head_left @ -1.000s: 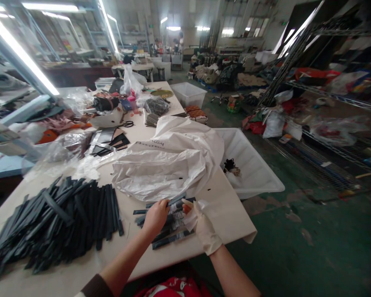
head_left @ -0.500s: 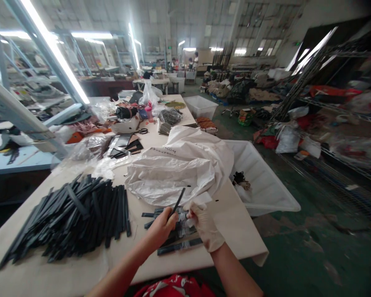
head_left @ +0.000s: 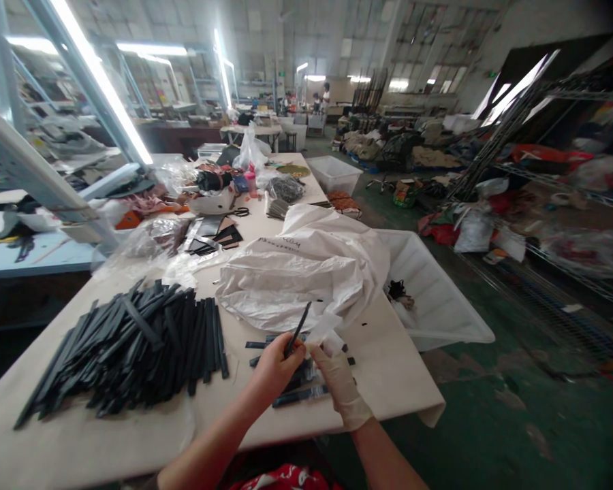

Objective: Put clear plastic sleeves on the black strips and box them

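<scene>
Dark strip [head_left: 298,329] pinched in left hand [head_left: 276,366], slanting up from its fingers. Gloved right hand [head_left: 336,382] just beside it, fingertips closed on clear plastic piece [head_left: 325,331]. Handwriting marked on white sack [head_left: 296,269] beyond both hands, partly legible, seemingly "…lley"; line below unreadable.

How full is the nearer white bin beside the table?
Partly filled: the bin shows dark and tan items inside and bare walls; the white sack hides part.

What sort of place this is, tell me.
Probably a factory or workshop floor: dark strips heaped on a long worktable, scissors lying further along it, and wire shelving piled with goods on the right.
</scene>
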Demonstrator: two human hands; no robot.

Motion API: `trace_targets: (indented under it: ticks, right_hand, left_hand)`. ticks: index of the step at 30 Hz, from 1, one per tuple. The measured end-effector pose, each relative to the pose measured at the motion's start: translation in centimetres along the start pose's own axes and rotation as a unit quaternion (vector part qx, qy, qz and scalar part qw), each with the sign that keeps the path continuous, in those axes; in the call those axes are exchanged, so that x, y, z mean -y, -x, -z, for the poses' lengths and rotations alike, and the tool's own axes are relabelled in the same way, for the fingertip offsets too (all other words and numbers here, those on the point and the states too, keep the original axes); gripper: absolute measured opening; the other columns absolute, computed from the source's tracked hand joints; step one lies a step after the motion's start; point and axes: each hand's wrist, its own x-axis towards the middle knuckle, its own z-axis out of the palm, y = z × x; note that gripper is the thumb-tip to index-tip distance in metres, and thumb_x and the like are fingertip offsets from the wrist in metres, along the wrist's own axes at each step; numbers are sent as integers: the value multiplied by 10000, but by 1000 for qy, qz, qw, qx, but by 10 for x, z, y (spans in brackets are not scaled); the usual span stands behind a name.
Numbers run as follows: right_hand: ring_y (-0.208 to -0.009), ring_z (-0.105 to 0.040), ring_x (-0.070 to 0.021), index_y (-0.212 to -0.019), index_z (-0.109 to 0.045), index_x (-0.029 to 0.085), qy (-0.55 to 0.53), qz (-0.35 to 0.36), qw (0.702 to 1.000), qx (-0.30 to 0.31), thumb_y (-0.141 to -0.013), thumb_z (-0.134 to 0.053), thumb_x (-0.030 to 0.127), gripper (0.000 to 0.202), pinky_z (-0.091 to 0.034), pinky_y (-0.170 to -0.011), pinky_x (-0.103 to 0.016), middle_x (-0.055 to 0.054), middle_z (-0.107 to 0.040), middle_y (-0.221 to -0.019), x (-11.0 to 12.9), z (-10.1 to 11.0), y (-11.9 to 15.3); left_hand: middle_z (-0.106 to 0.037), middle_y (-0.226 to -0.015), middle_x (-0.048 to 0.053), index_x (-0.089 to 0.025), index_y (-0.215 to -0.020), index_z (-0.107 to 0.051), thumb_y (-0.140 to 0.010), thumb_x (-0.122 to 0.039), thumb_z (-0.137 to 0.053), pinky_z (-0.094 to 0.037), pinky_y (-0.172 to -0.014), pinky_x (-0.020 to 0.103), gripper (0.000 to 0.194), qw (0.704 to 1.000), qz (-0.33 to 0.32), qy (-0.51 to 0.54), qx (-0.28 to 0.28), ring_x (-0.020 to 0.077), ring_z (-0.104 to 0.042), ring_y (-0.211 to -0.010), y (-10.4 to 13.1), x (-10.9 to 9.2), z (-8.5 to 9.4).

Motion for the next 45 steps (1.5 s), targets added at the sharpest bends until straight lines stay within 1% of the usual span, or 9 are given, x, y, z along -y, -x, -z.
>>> trace_targets:
  ticks: [4, 11, 19, 23, 27, 31, 39, 43, 45]
  right_hand:
    - [-489, -343, -79, -643, -570, 158, -4, -56, 996, 64, -699, -615, 470, 320, -274, -470, -226, 42, -446, -541, -1, -1, 4]
    - [-458, -309, -75, -520, -445, 184, 10, -54, 998, -7, -648, -654, 483, 387, -249, -465, -239, 66, -379, -471, -24, -16, 5]
    - [-465, -364, -79, -545, -511, 167, 22, -49, 995, 85, -668, -645, 487, 368, -282, -457, -230, 45, -435, -498, -12, -30, 12]
    - [-418, -332, -60, -551, -505, 171, -99, -78, 991, 34, -620, -684, 505, 385, -248, -405, -210, 66, -414, -468, -10, -31, 6]
    - [-425, -348, -43, -535, -477, 172, -310, -124, 942, 34, -563, -733, 501, 418, -274, -411, -187, 70, -432, -501, -10, -24, -7]
    - [-428, -351, -34, -595, -519, 179, -385, -155, 909, 42, -550, -766, 447, 367, -276, -404, -176, 68, -461, -561, -11, -25, -12]
    - [-462, -342, -69, -512, -535, 171, -90, -18, 995, -42, -606, -715, 466, 358, -295, -447, -225, 45, -445, -492, -17, -39, 7]
    - [-478, -367, -80, -598, -619, 157, 8, -36, 999, 29, -603, -702, 477, 331, -285, -450, -231, 31, -489, -513, -20, -31, 17]
    - [-458, -348, -74, -602, -617, 158, 3, -37, 999, -1, -613, -675, 513, 361, -263, -433, -228, 36, -472, -493, -21, -22, 17]
  left_hand:
    - [-438, -556, -50, -175, -657, -496, -727, -354, -458, -315, -515, 202, 196, 1000, 7, -2, 5, 100, -400, -540, 4, 11, 4]
    - [-413, -511, -66, -180, -671, -478, -770, -365, -426, -301, -455, 191, 217, 999, 15, 22, 44, 77, -352, -445, 14, 25, 16]
    - [-454, -533, -54, -174, -682, -479, -773, -353, -430, -312, -463, 189, 206, 1000, 3, 9, 23, 82, -394, -486, 19, 26, 37]
    - [-387, -469, -80, -190, -667, -433, -817, -413, -368, -299, -425, 191, 277, 998, 9, 25, 57, 71, -345, -403, 29, 30, 41]
    - [-412, -518, -79, -201, -707, -410, -847, -471, -282, -321, -418, 204, 331, 990, 23, 32, 136, 65, -332, -367, 48, 34, 44]
    - [-410, -539, -69, -206, -684, -391, -862, -454, -258, -341, -468, 208, 333, 992, 3, -7, 123, 71, -371, -414, 59, 36, 40]
    - [-408, -505, -74, -201, -709, -430, -850, -426, -278, -298, -393, 188, 306, 993, 22, -28, 113, 71, -373, -376, 49, 44, 34]
    - [-446, -487, -70, -193, -714, -438, -828, -434, -296, -304, -378, 181, 302, 987, 47, 2, 157, 68, -387, -354, 42, 50, 38]
    - [-470, -491, -68, -183, -783, -461, -808, -417, -335, -314, -390, 185, 267, 983, 65, 7, 172, 76, -404, -366, 41, 56, 38]
